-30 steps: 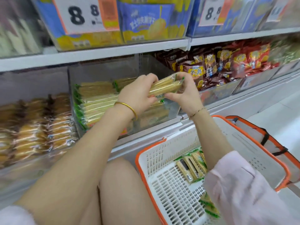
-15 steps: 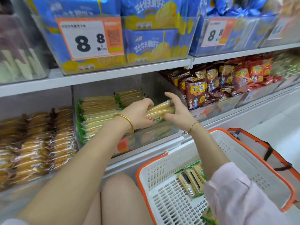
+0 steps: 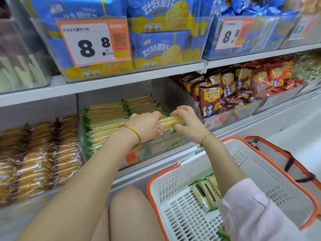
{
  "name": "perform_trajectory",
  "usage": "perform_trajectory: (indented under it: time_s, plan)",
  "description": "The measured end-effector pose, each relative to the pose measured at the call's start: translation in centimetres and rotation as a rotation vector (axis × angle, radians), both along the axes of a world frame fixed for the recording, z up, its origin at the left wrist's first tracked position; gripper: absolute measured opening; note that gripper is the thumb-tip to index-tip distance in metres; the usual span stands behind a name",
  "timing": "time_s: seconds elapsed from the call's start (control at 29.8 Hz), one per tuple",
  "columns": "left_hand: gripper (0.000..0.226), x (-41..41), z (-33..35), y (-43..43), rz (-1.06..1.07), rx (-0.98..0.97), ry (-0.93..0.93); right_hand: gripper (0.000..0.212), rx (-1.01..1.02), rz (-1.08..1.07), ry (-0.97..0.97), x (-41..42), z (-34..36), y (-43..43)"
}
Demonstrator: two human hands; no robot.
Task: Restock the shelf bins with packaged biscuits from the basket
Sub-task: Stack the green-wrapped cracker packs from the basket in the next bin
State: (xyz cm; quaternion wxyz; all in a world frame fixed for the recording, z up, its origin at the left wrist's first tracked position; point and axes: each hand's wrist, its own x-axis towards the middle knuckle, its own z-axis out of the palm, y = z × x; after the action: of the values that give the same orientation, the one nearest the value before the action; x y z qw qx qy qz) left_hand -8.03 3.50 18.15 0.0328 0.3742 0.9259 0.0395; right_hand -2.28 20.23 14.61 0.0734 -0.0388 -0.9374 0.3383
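Grips long cracker pack (image 3: 171,121) by both ends with curled left hand (image 3: 147,126) and right hand (image 3: 188,123), level over clear shelf bin (image 3: 180,96), probably to lay it flat like stacked packs (image 3: 106,113).

Bright even light is filling the shot, glare is streaking the clear bin (image 3: 206,37) above the left hand (image 3: 147,126), far edges are blurring and bending.

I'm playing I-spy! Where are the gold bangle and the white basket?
Gold metal bangle (image 3: 134,131): head view, its outer curve.
White plastic basket with orange rim (image 3: 271,181): head view, bare inner wall.
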Motion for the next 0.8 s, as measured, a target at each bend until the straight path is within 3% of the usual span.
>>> perform_trajectory:
  time_s: [0.13, 0.4, 0.8]
  plan:
    - [0.036, 0.4, 0.1, -0.3, -0.01, -0.095, 0.024, 0.044, 0.203, 0.009, -0.068, 0.1, -0.3, -0.9]
    - [0.034, 1.6, 0.3, -0.1, 0.04, -0.089, 0.059, 0.064, 0.357, -0.01, 0.062, 1.8, -1.3, -2.2]
    - [0.037, 1.9, -0.1, -0.6, 0.076, -0.02, 0.06, 0.078, 0.274, -0.022, 0.037, 2.0, -0.8, -1.4]
